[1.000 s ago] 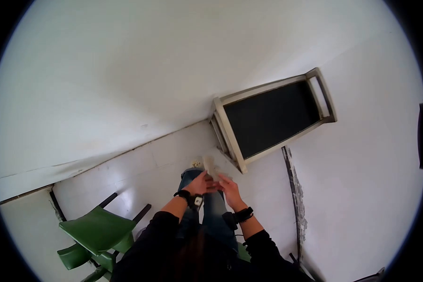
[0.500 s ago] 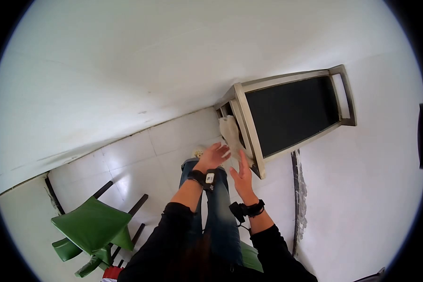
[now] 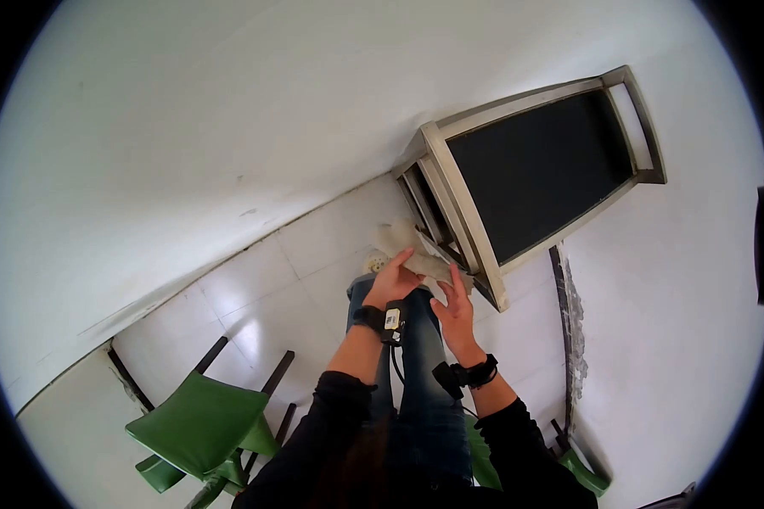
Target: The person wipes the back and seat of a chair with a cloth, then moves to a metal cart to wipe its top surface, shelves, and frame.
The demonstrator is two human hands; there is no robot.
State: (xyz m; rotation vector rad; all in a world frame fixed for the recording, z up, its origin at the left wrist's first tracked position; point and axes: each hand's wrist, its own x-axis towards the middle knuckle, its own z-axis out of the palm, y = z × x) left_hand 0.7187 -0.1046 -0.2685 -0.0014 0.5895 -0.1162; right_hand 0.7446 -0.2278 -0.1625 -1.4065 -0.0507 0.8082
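A pale, furry-looking shape (image 3: pixel 427 265), perhaps a cat, stretches across the floor just beyond my hands, partly blurred. My left hand (image 3: pixel 393 282) is against its near side or overlaps it in view; the fingers are apart and slightly curved. My right hand (image 3: pixel 457 316) has its fingers stretched upward, with the fingertips beside the right end of the shape. I cannot tell whether either hand touches it. Neither hand has a visible grip on anything. Dark bands with small devices are on both wrists.
A metal-framed stand with a black panel (image 3: pixel 543 174) is beyond my right hand, near the white wall (image 3: pixel 229 102). Green chairs (image 3: pixel 199 422) with dark legs are at the lower left, and another green seat (image 3: pixel 584 473) is at the lower right. Pale floor tiles (image 3: pixel 314 246) show between.
The pale shape has shifted left and closer, away from the stand's lower opening, and now lies more sideways. Both hands sit slightly further right in view. The stand appears higher and further right.
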